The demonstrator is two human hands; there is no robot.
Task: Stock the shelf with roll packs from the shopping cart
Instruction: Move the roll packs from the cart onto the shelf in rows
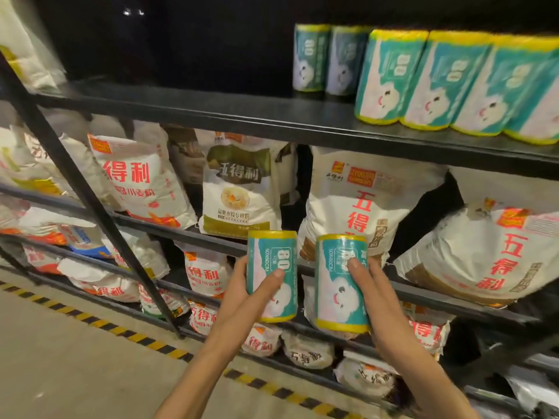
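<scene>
Flour sacks fill the lower tiers. One white sack with red characters (142, 182) leans left on the second tier. Beside it stands a sack with an olive-green label and a dumpling picture (240, 192), upright. Right of that is a large white sack with red vertical characters (363, 201), then another similar sack (490, 252) tilted over to the right. Smaller white and red bags (205, 273) sit on the tiers below, some lying flat. A black diagonal brace (90, 201) crosses the left side. The floor is grey concrete (60, 358) with a yellow-black hazard stripe (136, 337) running along the rack base.
</scene>
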